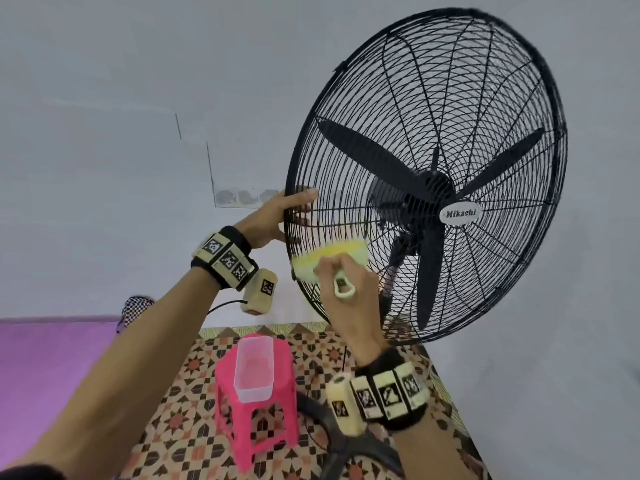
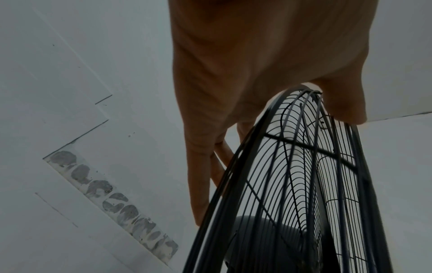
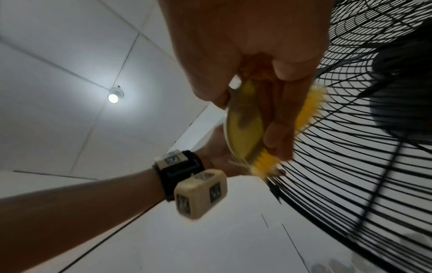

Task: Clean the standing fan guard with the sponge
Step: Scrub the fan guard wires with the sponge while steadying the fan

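right now the wiping step looks to be in hand: the right hand (image 1: pixel 349 289) has its grip curled round the yellow sponge (image 1: pixel 329 259) and presses it flat against the lower left part of the fan guard (image 1: pixel 485 98), just inside the rim. the left hand (image 1: pixel 277 216) steadies that rim a little above, thumb over the front wires and fingers (image 2: pixel 203 184) lying along the back of the cage, so its grip holds the guard. by my guess most of the grille is not yet wiped, and the next move calls for sliding the sponge along the wires toward the hub badge (image 1: pixel 460 213) while the rim stays braced. open wall lies to the left of the fan; below, a pink stool (image 1: pixel 256 403) carrying a clear tub (image 1: pixel 254 368) stands near the fan's base (image 1: pixel 346 441), so low strokes have less room.
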